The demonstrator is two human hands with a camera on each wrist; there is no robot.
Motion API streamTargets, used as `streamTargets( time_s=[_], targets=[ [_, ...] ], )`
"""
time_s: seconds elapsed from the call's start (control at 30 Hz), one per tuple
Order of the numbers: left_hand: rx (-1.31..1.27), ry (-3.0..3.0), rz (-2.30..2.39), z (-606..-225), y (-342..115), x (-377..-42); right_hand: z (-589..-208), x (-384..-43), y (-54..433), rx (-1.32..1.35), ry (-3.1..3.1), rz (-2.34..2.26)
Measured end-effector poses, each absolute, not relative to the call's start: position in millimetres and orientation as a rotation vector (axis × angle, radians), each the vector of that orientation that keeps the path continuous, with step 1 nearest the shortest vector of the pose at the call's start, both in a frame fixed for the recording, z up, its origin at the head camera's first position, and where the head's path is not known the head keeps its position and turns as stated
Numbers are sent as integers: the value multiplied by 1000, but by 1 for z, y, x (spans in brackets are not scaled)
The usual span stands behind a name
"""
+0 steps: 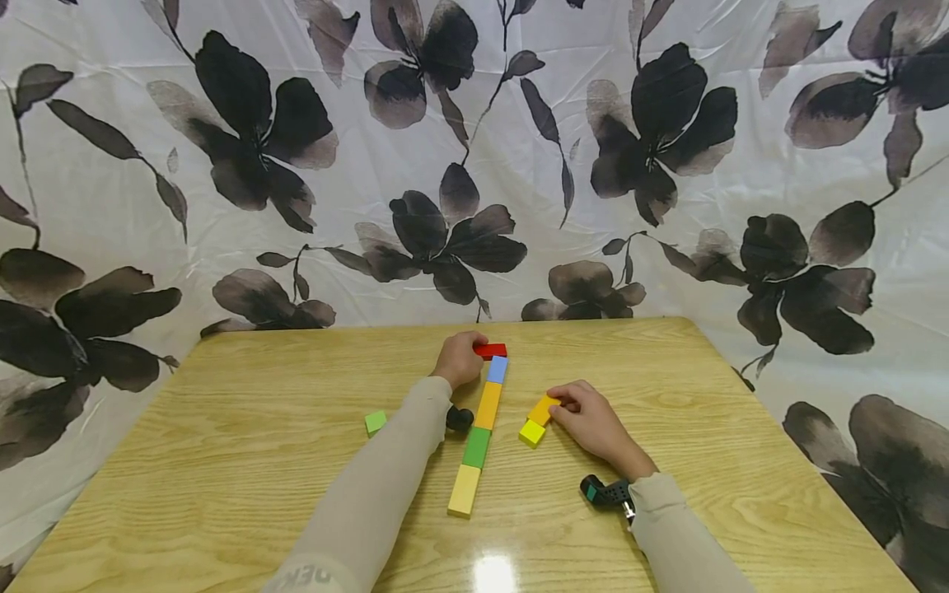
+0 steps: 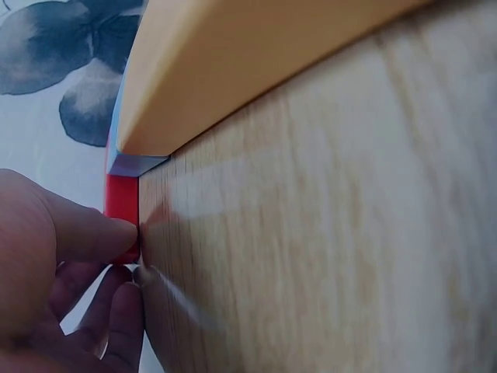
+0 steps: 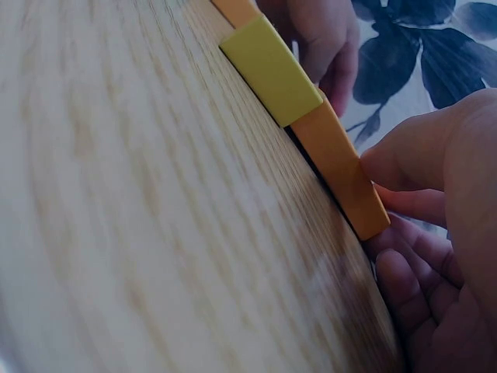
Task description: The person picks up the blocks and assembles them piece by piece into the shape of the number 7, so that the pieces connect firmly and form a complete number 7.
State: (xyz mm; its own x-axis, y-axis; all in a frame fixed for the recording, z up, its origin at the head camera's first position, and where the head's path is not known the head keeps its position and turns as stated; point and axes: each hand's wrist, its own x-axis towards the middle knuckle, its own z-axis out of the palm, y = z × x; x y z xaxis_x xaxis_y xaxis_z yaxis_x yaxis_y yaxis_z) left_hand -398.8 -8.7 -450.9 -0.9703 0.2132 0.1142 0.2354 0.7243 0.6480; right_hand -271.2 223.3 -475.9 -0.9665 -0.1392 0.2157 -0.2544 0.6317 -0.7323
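Observation:
At the far end of a line of blocks, my left hand (image 1: 458, 360) pinches the left end of a red block (image 1: 495, 351), thumb against its near side in the left wrist view. The red block lies crosswise beyond a blue block (image 1: 497, 370). Toward me follow a yellow-orange block (image 1: 488, 405), a green block (image 1: 477, 449) and a pale yellow block (image 1: 464, 492). To the right of this line, my right hand (image 1: 593, 422) holds an orange block (image 3: 342, 175) between thumb and fingers. A yellow block (image 3: 272, 71) sits against its near end.
A light green block (image 1: 376, 422) lies left of the line, close by my left forearm. The wooden table (image 1: 222, 461) ends at a far edge in front of a flowered cloth (image 1: 356, 181). Each wrist wears a dark camera.

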Motion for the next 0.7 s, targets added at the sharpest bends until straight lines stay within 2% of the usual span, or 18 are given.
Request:
streamTargets(
  time_s=[0.7],
  targets=[
    [-385,-2873,-1160,-454,-11,-403,-476,-272,225,337,-2710,1245]
  ],
)
